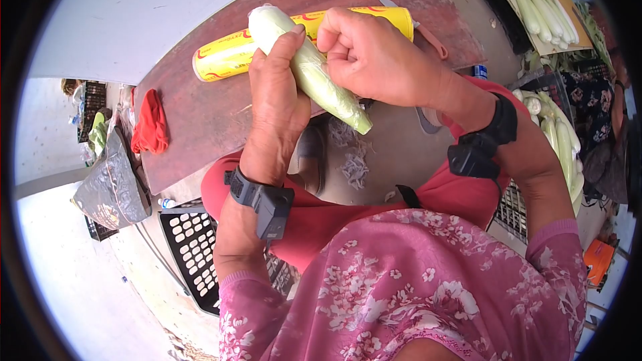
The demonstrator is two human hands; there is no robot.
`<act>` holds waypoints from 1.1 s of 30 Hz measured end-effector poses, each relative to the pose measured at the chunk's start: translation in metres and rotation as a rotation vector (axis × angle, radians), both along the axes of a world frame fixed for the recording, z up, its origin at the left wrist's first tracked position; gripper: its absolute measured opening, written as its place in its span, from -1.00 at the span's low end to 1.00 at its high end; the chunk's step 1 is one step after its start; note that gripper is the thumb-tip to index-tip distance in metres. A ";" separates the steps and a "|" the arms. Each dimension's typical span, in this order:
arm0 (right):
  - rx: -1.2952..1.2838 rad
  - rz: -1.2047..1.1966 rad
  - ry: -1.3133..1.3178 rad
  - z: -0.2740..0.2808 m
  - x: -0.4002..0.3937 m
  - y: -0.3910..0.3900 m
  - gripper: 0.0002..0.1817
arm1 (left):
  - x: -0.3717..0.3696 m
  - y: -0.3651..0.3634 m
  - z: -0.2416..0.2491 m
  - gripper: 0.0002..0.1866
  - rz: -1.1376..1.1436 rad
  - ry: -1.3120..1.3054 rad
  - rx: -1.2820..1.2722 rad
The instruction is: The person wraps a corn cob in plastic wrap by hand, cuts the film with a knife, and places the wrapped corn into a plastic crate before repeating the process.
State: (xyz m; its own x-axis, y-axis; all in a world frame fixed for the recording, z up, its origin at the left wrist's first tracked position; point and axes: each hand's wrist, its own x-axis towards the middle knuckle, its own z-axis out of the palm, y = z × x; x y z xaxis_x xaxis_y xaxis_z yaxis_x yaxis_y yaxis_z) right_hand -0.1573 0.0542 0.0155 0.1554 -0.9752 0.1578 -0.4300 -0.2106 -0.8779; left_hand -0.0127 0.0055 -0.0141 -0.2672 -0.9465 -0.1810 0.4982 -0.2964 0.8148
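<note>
My left hand (pixel 277 87) is closed around a long, pale green vegetable (pixel 317 80) covered in clear plastic film. The thick rounded end points up and away, and the narrower cut end slants down to the right. Close against its right side is my right hand (pixel 378 57), fingers curled in a pinch; whatever they hold, if anything, is hidden. Behind both hands a yellow printed roll (pixel 224 58) lies across the reddish wooden table (pixel 194 120). A knife (pixel 431 41) with a reddish handle rests past the roll's right end, partly hidden.
A red cloth (pixel 150 124) lies at the table's left edge. A black crate (pixel 190 247) stands lower left. At right, more pale green vegetables (pixel 558 134) fill a crate, and several lie on a board (pixel 545 17). Another person's arm (pixel 618 103) shows at far right. Film scraps (pixel 354 167) litter the floor.
</note>
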 end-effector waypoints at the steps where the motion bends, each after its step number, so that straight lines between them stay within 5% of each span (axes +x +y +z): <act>1: 0.038 0.008 -0.021 -0.001 -0.001 -0.001 -0.86 | 0.000 -0.001 -0.001 -0.73 -0.008 -0.001 0.009; 12: 0.449 0.048 -0.226 -0.013 -0.015 -0.012 -0.70 | 0.006 -0.008 -0.012 -0.66 -0.090 -0.016 0.118; 18: 0.829 0.236 -0.693 -0.027 -0.014 -0.012 -0.52 | 0.010 -0.009 -0.012 -0.64 -0.106 0.021 0.154; 33: 0.604 0.282 -0.818 -0.036 0.003 -0.003 -0.58 | 0.017 -0.005 0.005 -0.36 -0.185 0.081 0.089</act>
